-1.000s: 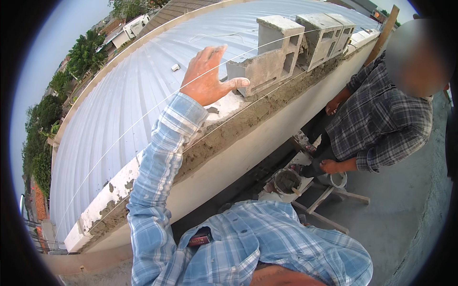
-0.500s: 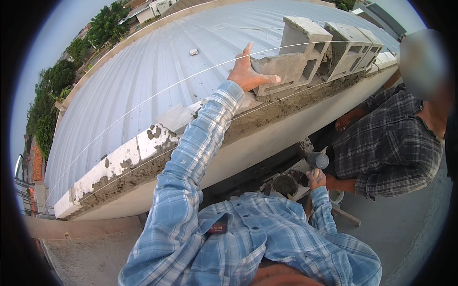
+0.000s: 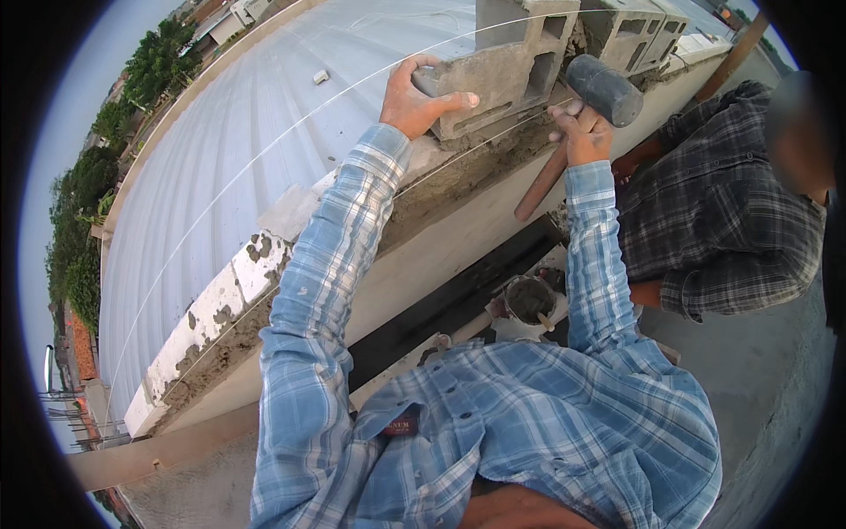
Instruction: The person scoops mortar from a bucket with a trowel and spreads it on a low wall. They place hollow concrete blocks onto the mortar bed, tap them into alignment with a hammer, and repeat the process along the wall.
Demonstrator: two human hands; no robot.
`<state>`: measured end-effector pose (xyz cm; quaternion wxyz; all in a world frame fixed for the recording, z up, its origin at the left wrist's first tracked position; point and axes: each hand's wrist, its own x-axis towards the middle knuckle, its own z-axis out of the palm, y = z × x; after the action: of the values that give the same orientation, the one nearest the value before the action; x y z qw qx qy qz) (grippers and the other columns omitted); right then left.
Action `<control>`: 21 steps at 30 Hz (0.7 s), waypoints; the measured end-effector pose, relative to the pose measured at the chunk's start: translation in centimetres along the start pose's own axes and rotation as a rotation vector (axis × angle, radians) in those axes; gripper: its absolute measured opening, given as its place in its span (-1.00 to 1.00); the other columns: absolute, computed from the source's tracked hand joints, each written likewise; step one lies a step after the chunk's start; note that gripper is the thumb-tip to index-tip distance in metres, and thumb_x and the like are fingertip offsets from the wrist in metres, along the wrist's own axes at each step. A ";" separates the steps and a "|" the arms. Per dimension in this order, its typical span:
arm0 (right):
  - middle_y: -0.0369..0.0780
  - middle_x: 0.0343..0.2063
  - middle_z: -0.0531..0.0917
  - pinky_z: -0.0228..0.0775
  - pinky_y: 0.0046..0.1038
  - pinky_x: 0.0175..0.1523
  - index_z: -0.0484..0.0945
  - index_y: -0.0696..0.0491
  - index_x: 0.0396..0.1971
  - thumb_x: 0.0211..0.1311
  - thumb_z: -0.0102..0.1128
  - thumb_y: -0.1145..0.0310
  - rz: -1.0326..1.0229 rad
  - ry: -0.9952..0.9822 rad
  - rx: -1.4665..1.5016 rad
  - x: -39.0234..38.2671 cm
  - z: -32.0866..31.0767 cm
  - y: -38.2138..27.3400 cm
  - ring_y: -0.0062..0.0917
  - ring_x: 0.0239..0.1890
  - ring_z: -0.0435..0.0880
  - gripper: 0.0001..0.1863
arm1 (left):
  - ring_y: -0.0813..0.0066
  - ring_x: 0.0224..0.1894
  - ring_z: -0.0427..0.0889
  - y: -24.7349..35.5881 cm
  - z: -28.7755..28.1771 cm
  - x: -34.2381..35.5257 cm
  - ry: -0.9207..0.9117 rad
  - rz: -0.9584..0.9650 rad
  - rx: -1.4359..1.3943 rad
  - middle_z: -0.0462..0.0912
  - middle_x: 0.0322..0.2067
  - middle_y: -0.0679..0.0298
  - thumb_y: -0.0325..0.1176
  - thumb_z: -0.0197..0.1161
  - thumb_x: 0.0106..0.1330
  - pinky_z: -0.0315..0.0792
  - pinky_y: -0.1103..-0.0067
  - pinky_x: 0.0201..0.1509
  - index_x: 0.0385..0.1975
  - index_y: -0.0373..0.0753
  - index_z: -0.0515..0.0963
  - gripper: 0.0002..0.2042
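Observation:
My left hand (image 3: pixel 414 101) is clasped round the near end of a grey hollow concrete block (image 3: pixel 485 79), thumb on the face towards me and fingers over its far side. The block rests on the mortar (image 3: pixel 432 191) along the wall top. In my right hand (image 3: pixel 586 138) is a rubber mallet (image 3: pixel 608 92) with a black head and a wooden handle. Its head is raised beside the block's right end, and I cannot tell whether the two touch. More hollow blocks (image 3: pixel 624 31) stand farther along the same course.
Thin string lines run along the wall. Beyond it spreads a ribbed metal roof (image 3: pixel 220 176). A co-worker in a dark plaid shirt (image 3: pixel 714 203) stands close on the right. Below the wall is a bucket of mortar (image 3: pixel 530 301). White mortar-stained blocks (image 3: pixel 211 313) lie left along the wall.
My right hand has lifted the mallet from low by the bucket up to the block. My left hand stays on the block's end. The whole view has shifted a little.

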<state>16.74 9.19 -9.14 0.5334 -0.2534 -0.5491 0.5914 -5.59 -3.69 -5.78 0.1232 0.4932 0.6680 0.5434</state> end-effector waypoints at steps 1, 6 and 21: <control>-0.17 -0.36 0.65 0.47 -0.61 -0.47 0.49 0.13 -0.43 0.08 0.27 0.58 0.010 -0.016 -0.008 0.0 -0.3 0.3 -0.57 -0.46 0.66 -0.88 | 0.22 -0.06 0.58 0.1 0.4 0.0 0.021 -0.010 -0.108 0.53 -0.14 0.03 -0.28 0.60 -0.20 0.50 0.37 0.10 0.06 -0.33 0.29 -0.21; -0.20 -0.41 0.63 0.47 -0.60 -0.49 0.48 0.16 -0.34 0.10 0.26 0.61 -0.020 -0.025 0.009 -2.3 -4.0 -0.7 -0.53 -0.39 0.68 -0.85 | 0.27 -0.17 0.63 3.5 0.2 0.1 0.111 -0.076 -0.485 0.55 -0.21 0.08 -0.55 0.53 -0.18 0.60 0.40 -0.07 -0.05 -0.35 0.32 -0.36; 0.13 0.13 0.45 0.53 -0.71 -0.53 0.38 0.09 -0.33 0.15 0.21 0.56 0.346 -0.370 0.192 -11.1 -8.3 -1.9 -0.48 -0.13 0.65 -0.83 | 0.02 0.11 0.46 8.1 -11.8 -9.8 0.301 -0.282 -0.930 0.45 0.03 0.00 -0.35 0.31 0.11 0.33 -0.05 0.18 0.10 -0.35 0.32 -0.46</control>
<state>28.10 1.92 -12.74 0.3368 -0.1792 -0.5270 0.7594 -4.83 -19.22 1.87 0.3044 0.2073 0.4258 0.8265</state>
